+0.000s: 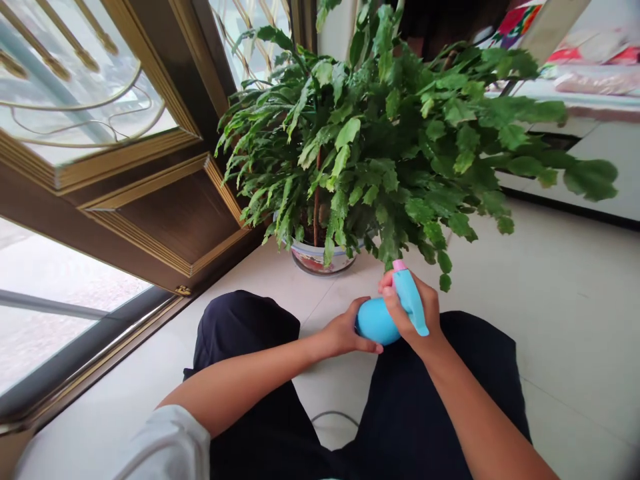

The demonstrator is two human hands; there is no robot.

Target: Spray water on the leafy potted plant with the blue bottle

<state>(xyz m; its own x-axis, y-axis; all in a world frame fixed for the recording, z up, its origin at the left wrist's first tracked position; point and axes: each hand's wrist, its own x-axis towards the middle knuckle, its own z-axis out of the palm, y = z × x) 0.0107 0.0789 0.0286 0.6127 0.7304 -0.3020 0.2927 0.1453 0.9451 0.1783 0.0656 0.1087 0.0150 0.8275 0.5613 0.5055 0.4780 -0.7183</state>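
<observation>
A light-blue spray bottle with a pink nozzle is held between my knees, its nozzle facing the plant. My left hand grips the bottle's round body from the left side. Around the neck and trigger wraps my right hand, with the spray head resting over it; part of the trigger is hidden by the fingers. Just beyond the nozzle spreads a large leafy green potted plant, its lowest leaves close to the tip. The plant stands in a round patterned pot on the floor.
A brown door with gold trim and glass panes stands at the left, beside a threshold. A white cabinet carrying red and white packages is at the right. Pale tiles cover the floor.
</observation>
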